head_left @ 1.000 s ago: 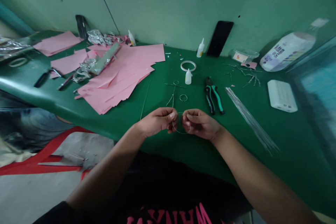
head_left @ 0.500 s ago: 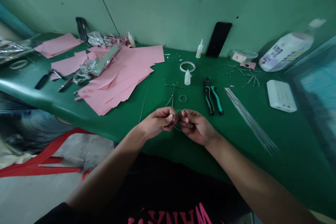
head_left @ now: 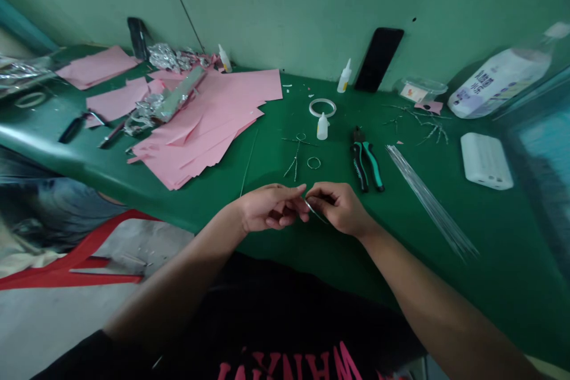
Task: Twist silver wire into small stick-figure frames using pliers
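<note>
Thin wire loop rests on one pinch, above a crowded patch of tabletop

The right hand (head_left: 339, 208) pinches a thin wire loop (head_left: 316, 212) between thumb and fingers, out in front of the body and over the near part of the green tabletop (head_left: 525, 249). The loop tilts so far that it shows nearly edge-on. The left hand (head_left: 274, 205) is loosely open, thumb stretched out and fingers half curled; whether its fingertips touch the loop is impossible to tell.

The chief risk seems to be a slip: with one clear pinch on so slender a wire, the loop could swivel or drop. Uneven pressure from the fingertips could also bend the curve out of round, and if the ends are not joined, which the view hides, the wire could spring apart.

Just beyond the hands lie a twisted-wire figure (head_left: 297, 149) and a small wire ring (head_left: 314, 168); a forward sweep of the knuckles might knock or snag either. The small glue bottle (head_left: 322, 128) behind them stands upright and could tip if bumped. A single straight wire (head_left: 249, 160) ends close to the left wrist, where a sleeveless forearm may drag it. The green-and-black pliers (head_left: 365, 160) lie beyond the right hand, apart from it, and seem less exposed.
</note>
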